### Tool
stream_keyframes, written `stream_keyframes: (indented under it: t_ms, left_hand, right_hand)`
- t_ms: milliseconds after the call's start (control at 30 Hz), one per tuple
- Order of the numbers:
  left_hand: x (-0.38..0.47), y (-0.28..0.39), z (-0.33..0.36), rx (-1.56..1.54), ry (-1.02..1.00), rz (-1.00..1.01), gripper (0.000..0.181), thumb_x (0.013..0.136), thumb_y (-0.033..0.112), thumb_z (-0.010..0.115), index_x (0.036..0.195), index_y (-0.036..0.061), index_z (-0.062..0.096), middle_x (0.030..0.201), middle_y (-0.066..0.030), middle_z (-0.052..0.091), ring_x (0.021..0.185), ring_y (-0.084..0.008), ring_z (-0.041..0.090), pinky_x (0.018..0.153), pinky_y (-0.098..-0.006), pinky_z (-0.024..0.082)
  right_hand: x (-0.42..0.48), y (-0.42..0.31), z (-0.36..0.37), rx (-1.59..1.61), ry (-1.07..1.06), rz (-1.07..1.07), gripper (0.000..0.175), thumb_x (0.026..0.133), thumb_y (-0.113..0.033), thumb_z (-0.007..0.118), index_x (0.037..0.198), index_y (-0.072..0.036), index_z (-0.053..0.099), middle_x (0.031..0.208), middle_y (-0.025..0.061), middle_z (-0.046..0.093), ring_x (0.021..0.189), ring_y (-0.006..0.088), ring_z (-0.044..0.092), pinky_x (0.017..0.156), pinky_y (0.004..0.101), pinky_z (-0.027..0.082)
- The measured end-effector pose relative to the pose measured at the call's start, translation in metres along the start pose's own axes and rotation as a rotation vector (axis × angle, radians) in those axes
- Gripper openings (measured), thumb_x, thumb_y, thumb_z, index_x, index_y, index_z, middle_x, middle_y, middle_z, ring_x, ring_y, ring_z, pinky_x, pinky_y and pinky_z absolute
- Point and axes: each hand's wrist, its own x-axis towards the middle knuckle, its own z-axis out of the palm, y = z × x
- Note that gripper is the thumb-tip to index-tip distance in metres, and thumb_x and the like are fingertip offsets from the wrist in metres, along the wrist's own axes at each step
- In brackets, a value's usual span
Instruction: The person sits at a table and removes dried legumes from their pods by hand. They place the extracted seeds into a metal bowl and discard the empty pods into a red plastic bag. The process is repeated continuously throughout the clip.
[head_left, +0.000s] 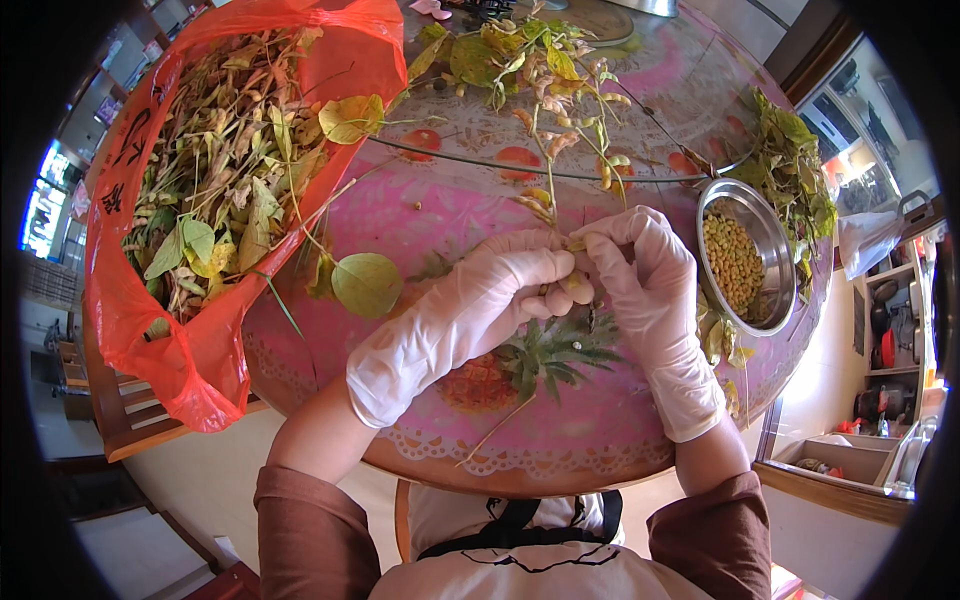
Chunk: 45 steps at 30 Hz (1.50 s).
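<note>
My left hand (487, 292), in a thin white glove, is closed around the lower stem of a bean plant (551, 142) with yellowing leaves and plump pods. My right hand (637, 262), gloved alike, meets it at the fingertips and pinches a small green pod (576, 245) between thumb and finger. Beyond both hands the plant's branches spread over the patterned table cover (450, 202). Just right of my right hand, a steel bowl (787, 285) sits tilted, holding shelled yellow-green beans (731, 259). The fingers partly hide the pod and the stem.
A red plastic bag (217, 367) full of pods and dry leaves fills the table's left side. Leafy stalks (787, 165) lie behind the bowl at the right. A long thin stem (517, 165) crosses beyond my hands. The table's rounded wooden edge (525, 484) is near my body.
</note>
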Motion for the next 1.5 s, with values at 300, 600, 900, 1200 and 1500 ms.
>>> stream_keyframes:
  t_ms: [300, 600, 900, 1200, 1500]
  left_hand:
    - [-0.001, 0.004, 0.002, 0.051, -0.057, -0.006, 0.025, 0.090, 0.020, 0.056, 0.102, -0.0013, 0.061, 0.088, -0.0068, 0.064, 0.067, -0.0062, 0.050, 0.062, -0.0185, 0.039]
    - [-0.003, 0.001, 0.000, 0.051, 0.063, 0.059, 0.025, 0.088, 0.018, 0.060, 0.105, 0.0012, 0.062, 0.097, -0.0038, 0.063, 0.083, -0.0073, 0.054, 0.069, -0.0175, 0.040]
    - [0.000, 0.000, -0.001, 0.061, 0.089, 0.135, 0.025, 0.089, 0.018, 0.059, 0.109, 0.0039, 0.061, 0.103, -0.0006, 0.062, 0.095, -0.0088, 0.054, 0.083, -0.0233, 0.041]
    - [-0.001, 0.001, -0.004, 0.139, 0.118, 0.253, 0.018, 0.084, 0.010, 0.063, 0.102, 0.0072, 0.060, 0.098, -0.0016, 0.063, 0.092, -0.0092, 0.057, 0.078, -0.0245, 0.043]
    - [-0.002, 0.003, -0.005, 0.162, 0.196, 0.130, 0.017, 0.088, 0.016, 0.053, 0.100, 0.0055, 0.059, 0.087, -0.0032, 0.061, 0.075, -0.0096, 0.054, 0.062, -0.0219, 0.040]
  right_hand:
    - [0.001, -0.006, -0.003, 0.408, 0.020, 0.283, 0.010, 0.089, -0.009, 0.058, 0.087, 0.000, 0.060, 0.078, 0.0027, 0.064, 0.069, 0.0052, 0.056, 0.062, 0.0206, 0.047]
    - [-0.001, -0.013, -0.005, 0.203, -0.018, 0.086, 0.012, 0.083, -0.004, 0.064, 0.094, 0.000, 0.062, 0.089, 0.0033, 0.060, 0.079, 0.0065, 0.058, 0.067, 0.0217, 0.049]
    - [-0.001, -0.010, -0.005, -0.113, -0.059, -0.008, 0.026, 0.072, 0.001, 0.071, 0.097, -0.004, 0.068, 0.088, 0.0032, 0.056, 0.078, 0.0107, 0.058, 0.065, 0.0239, 0.049]
    - [-0.004, -0.005, 0.000, -0.086, -0.003, -0.087, 0.015, 0.075, 0.000, 0.067, 0.090, -0.003, 0.066, 0.081, 0.0045, 0.060, 0.076, 0.0134, 0.058, 0.067, 0.0249, 0.047]
    - [0.001, -0.013, -0.012, 0.386, -0.036, 0.355, 0.011, 0.087, -0.009, 0.060, 0.091, 0.000, 0.064, 0.073, -0.0013, 0.060, 0.064, 0.0034, 0.050, 0.060, 0.0194, 0.042]
